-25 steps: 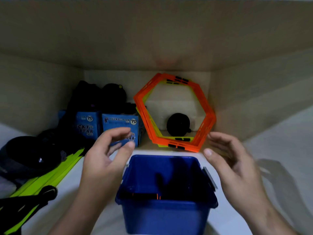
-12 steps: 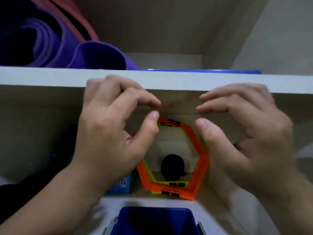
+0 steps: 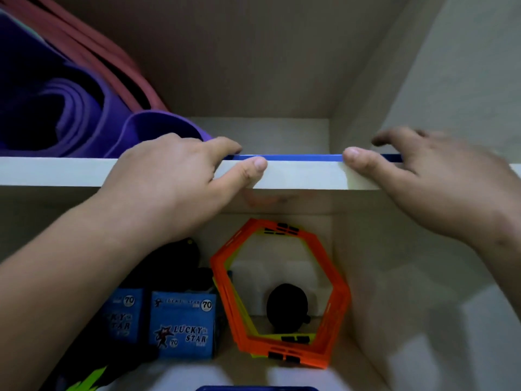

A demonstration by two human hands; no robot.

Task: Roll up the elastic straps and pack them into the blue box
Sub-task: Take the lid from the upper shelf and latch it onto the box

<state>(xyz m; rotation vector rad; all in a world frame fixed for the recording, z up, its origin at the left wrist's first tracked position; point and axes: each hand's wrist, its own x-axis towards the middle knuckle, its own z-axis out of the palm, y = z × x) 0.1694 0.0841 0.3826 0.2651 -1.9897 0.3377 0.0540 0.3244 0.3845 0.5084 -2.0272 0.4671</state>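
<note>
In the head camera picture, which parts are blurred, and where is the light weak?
Head view: the right hand is smeared by motion blur, while the left hand is fairly sharp; the lower compartment around the orange hexagon frames is dim, and the black object behind them shows no detail; the shelf edge looks brighter.

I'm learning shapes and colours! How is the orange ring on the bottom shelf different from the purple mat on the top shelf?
The orange ring is a stiff, open hexagon you can see through; the purple mat is soft and rolled into a curl. The ring stands tilted on the lower shelf; the mat lies on its side above, just beside the left hand. Both are stored in the same cupboard.
</note>
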